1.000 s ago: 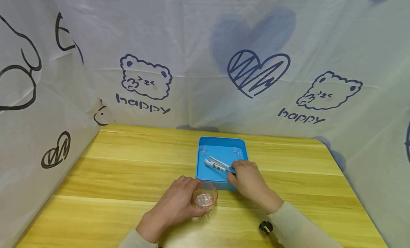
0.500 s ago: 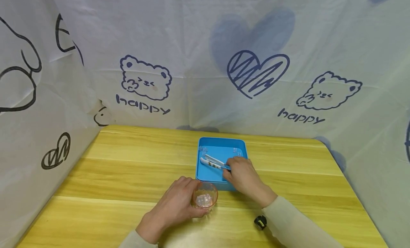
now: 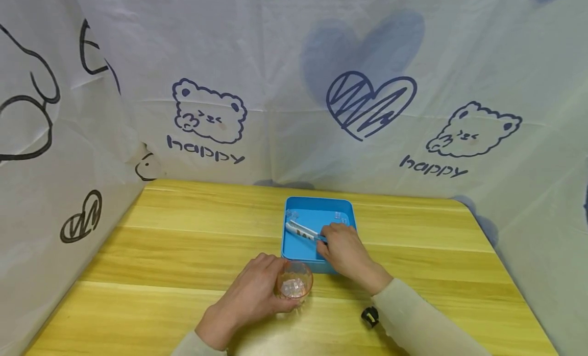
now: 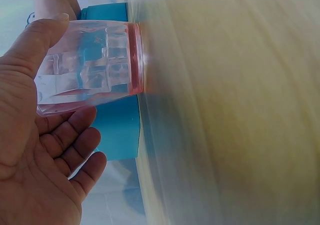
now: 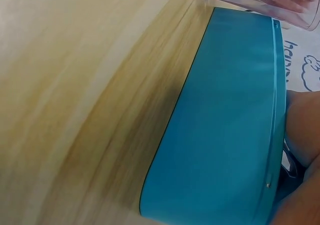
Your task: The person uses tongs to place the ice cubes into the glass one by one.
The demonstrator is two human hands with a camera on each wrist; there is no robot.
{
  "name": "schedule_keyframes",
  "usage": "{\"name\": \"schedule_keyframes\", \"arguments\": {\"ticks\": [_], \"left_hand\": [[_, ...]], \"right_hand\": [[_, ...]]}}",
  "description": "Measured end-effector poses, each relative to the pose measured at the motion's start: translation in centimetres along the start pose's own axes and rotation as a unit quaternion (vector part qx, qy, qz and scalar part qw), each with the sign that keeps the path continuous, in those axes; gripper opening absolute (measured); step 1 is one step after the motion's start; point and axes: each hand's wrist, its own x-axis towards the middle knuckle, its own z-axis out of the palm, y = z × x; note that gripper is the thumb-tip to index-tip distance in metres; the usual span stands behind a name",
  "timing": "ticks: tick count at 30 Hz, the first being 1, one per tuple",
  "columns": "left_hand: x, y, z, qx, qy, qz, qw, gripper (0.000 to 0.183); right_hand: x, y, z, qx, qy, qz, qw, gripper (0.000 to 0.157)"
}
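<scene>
My left hand [image 3: 250,292] holds a clear cup [image 4: 85,60] with a pinkish rim and base, thumb on one side and fingers on the other. It stands upright on the table, and several clear cubes [image 3: 292,287] lie inside. My right hand [image 3: 344,251] grips white patterned tongs [image 3: 301,230] with a dark blue part near the fingers. The tongs reach into a blue tray [image 3: 317,266], their arms close together and tips toward its left side. Clear cubes [image 3: 292,213] lie in the tray's far left corner and more cubes [image 3: 338,215] at the far right. Whether the tongs hold a cube cannot be seen.
The wooden table [image 3: 184,233] meets a white printed cloth [image 3: 285,90] at its back and left. A small black object [image 3: 369,317] is beside the right sleeve. The tray's front wall stands just behind the cup.
My right hand and the tongs have moved left inside the tray. The tongs' arms, apart before, have come together. My left hand and the cup have stayed in place.
</scene>
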Motion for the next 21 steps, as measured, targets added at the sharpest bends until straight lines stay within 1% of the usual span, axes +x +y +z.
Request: {"name": "schedule_keyframes", "arguments": {"ticks": [3,9,13,16,18,21], "left_hand": [[0.0,0.0,0.0,0.0,-0.001,-0.001,1.0,0.07],[0.0,0.1,-0.1,0.0,-0.001,-0.002,1.0,0.071],[0.0,0.1,-0.1,0.001,-0.002,-0.005,1.0,0.072],[0.0,0.1,0.0,-0.002,-0.003,-0.007,1.0,0.072],[-0.1,0.1,0.1,-0.004,-0.002,-0.007,1.0,0.071],[-0.1,0.1,0.0,-0.004,-0.001,-0.008,1.0,0.071]], "right_hand": [[-0.1,0.1,-0.1,0.002,0.0,-0.001,1.0,0.024],[-0.6,0.5,-0.3,-0.01,0.0,0.006,1.0,0.021],[-1.6,0.9,-1.0,-0.011,-0.004,-0.005,1.0,0.022],[-2.3,1.0,-1.4,-0.009,-0.005,-0.009,1.0,0.019],[-2.5,1.2,-1.5,-0.009,-0.003,-0.006,1.0,0.016],[-2.6,1.4,-1.7,-0.011,0.001,0.006,1.0,0.014]]}}
